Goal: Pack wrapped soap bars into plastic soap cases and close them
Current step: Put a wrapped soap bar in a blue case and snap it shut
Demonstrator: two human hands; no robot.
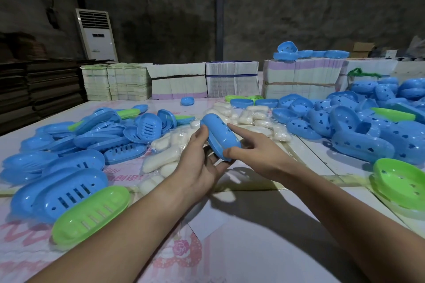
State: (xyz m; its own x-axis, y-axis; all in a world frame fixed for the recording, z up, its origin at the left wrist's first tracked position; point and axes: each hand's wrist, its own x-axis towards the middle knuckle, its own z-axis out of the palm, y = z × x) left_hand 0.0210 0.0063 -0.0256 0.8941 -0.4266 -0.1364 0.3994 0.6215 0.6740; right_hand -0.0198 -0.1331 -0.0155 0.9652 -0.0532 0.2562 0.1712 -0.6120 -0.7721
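Plenty on the table (pixel 253 225) here. Blue slotted trays (pixel 76 145) are heaped along the left edge, with a green tray (pixel 92 213) lying at the near left corner. Blue lids (pixel 358 128) with small cut-outs pile up along the right edge, and a green lid (pixel 400 181) sits nearer on that side. Wrapped soap bars (pixel 165 151) spread across the middle, directly under and behind the hands. Stacks of flat cartons (pixel 232 80) line the far edge, and a white air conditioner (pixel 96 34) stands beyond the far left corner.

Above the middle of the table, the closed blue soap case (pixel 219 139) is held up off the surface. The left hand (pixel 202 163) cradles it from below, fingers half-curled, thumb up its side. The right hand (pixel 253 147) pinches its near end with the thumb, forefinger stretched along the top.
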